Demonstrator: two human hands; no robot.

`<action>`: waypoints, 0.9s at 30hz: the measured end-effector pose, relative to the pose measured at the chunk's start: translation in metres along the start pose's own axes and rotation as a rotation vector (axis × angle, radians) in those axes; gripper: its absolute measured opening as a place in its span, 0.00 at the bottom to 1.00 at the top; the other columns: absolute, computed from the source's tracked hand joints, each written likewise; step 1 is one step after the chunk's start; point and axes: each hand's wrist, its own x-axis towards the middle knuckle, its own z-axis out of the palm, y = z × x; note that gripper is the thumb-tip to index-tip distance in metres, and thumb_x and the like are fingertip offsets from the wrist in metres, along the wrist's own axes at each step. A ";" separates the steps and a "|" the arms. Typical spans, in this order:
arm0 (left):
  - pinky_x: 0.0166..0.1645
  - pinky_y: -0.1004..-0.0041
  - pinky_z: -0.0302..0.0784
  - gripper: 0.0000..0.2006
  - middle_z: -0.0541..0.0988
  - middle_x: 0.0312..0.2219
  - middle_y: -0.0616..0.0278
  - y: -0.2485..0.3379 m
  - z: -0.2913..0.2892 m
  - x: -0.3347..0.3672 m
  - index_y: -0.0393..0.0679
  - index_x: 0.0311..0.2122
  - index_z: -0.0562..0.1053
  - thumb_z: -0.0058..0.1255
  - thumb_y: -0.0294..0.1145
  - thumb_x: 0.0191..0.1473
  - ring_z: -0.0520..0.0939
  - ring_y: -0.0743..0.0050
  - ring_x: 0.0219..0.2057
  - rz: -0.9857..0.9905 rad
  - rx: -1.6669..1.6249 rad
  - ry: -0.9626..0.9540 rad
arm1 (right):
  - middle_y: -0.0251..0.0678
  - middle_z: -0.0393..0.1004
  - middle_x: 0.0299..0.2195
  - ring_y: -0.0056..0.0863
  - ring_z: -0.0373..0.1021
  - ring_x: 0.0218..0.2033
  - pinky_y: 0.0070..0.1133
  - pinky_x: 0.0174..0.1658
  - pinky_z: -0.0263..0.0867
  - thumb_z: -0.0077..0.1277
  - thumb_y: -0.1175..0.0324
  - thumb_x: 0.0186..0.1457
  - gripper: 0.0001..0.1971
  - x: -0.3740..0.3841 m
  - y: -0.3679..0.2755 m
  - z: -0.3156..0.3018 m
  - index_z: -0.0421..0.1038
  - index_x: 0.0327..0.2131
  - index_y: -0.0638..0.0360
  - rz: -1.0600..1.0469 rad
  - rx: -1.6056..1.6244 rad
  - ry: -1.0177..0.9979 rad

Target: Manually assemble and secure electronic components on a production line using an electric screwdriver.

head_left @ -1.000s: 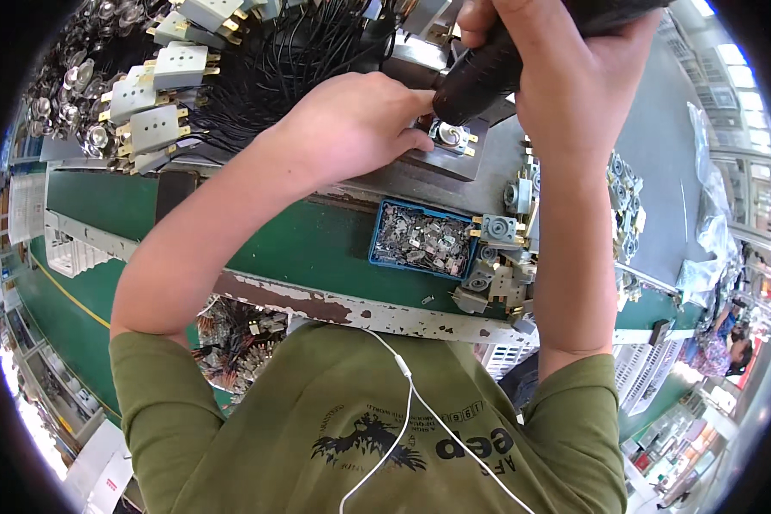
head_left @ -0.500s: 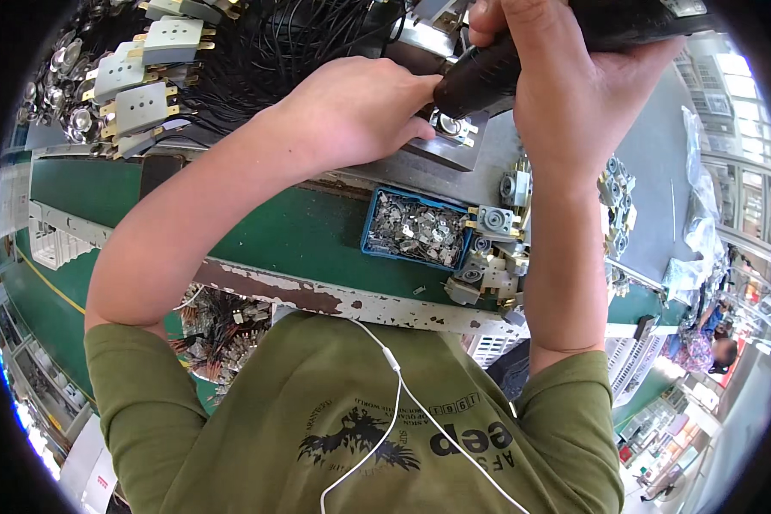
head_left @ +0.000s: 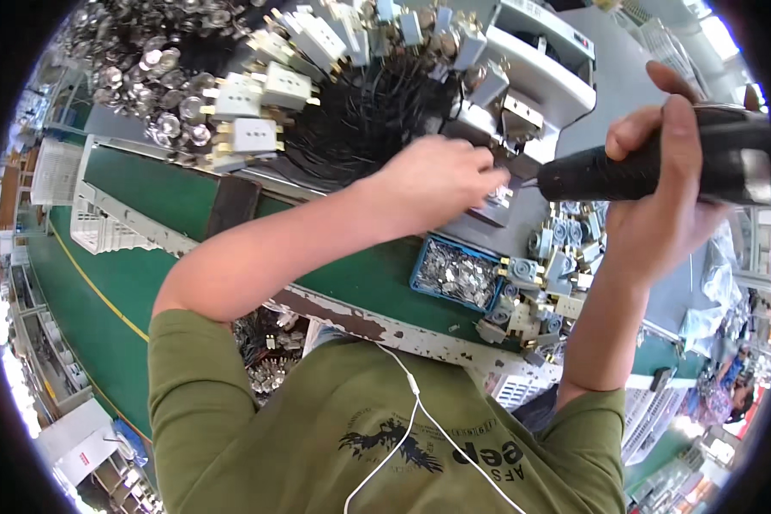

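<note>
My right hand (head_left: 660, 163) is wrapped round a black electric screwdriver (head_left: 582, 174), held nearly level with its thin bit pointing left. The bit's tip is apart from a small white part with brass-coloured pins (head_left: 499, 199), seated in a metal block (head_left: 491, 214) on the bench. At that part is my left hand (head_left: 450, 182), its fingers bent and smeared by motion. Whether they grip it cannot be seen. Just nearer to me stands a blue tray (head_left: 413, 278) of small metal pieces (head_left: 458, 272).
Grey-and-white socket parts (head_left: 522, 272) lie heaped right of the tray. Black cables (head_left: 360, 120) pile up beyond my left forearm, beside white pinned blocks (head_left: 255, 135) and round metal pieces (head_left: 170, 124). A white machine housing (head_left: 561, 73) stands at the back. Clear plastic bags (head_left: 711, 291) lie far right.
The screwdriver has moved back to the right, off the part in the block. My left hand has come away from the screwdriver's tip and now blurs. The whole view has shifted.
</note>
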 end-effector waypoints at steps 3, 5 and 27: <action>0.39 0.61 0.77 0.08 0.77 0.31 0.61 0.001 -0.003 -0.003 0.46 0.38 0.75 0.57 0.34 0.54 0.83 0.61 0.36 0.084 -0.047 0.110 | 0.48 0.80 0.46 0.21 0.75 0.28 0.20 0.31 0.73 0.57 0.74 0.62 0.16 0.000 0.013 -0.006 0.69 0.50 0.72 0.036 -0.303 0.118; 0.40 0.62 0.76 0.09 0.78 0.31 0.62 0.004 -0.003 -0.015 0.48 0.41 0.76 0.57 0.33 0.54 0.83 0.61 0.36 0.045 -0.112 0.074 | 0.46 0.80 0.45 0.22 0.76 0.30 0.19 0.33 0.74 0.58 0.73 0.62 0.19 0.001 0.019 -0.014 0.67 0.53 0.71 0.073 -0.350 0.149; 0.52 0.72 0.70 0.19 0.73 0.52 0.56 -0.045 -0.136 -0.064 0.42 0.64 0.66 0.42 0.25 0.69 0.75 0.72 0.44 -0.461 -0.143 0.877 | 0.48 0.62 0.66 0.36 0.61 0.66 0.29 0.70 0.55 0.48 0.77 0.66 0.32 -0.121 0.052 0.058 0.50 0.70 0.68 0.896 0.059 -0.125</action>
